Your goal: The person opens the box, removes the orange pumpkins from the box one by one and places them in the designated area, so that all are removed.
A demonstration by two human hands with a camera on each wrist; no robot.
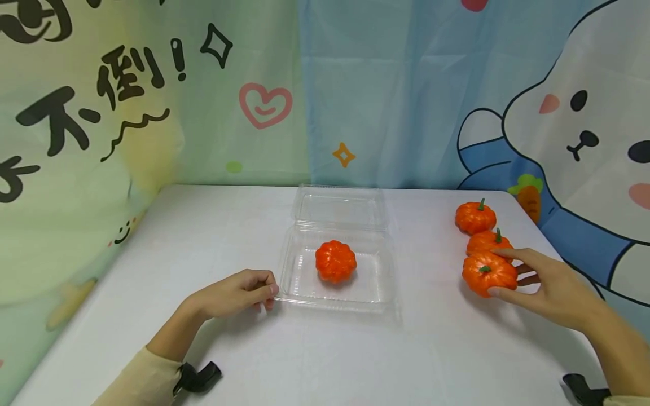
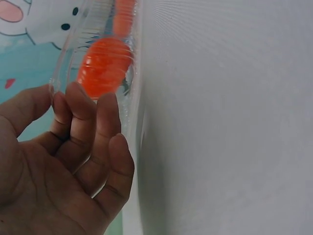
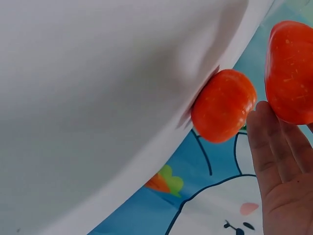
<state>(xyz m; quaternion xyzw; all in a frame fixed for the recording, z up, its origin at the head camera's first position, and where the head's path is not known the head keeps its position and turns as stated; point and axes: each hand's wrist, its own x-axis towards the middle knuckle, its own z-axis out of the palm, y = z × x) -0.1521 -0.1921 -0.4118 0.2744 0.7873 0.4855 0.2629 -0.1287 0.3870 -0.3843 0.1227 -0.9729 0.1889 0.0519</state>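
My left hand [image 1: 244, 294] pinches the near left corner of a clear plastic clamshell box [image 1: 304, 300], whose lid [image 1: 339, 206] lies folded back behind it. One small orange pumpkin [image 1: 336, 261] sits inside the box. At the right side of the table, my right hand [image 1: 550, 287] grips another orange pumpkin [image 1: 490, 274] between thumb and fingers. In the right wrist view this held pumpkin [image 3: 293, 73] shows raised above the table surface. Behind it are two more pumpkins, a middle one [image 1: 488, 241] partly covered and a far one [image 1: 475, 217] with a green stem.
The white table [image 1: 447, 349] ends at a back edge against a printed cloth backdrop [image 1: 355, 84] with a cartoon bear on the right. A black wrist strap piece [image 1: 200, 376] hangs at the left sleeve, and a similar one [image 1: 584, 389] at the right.
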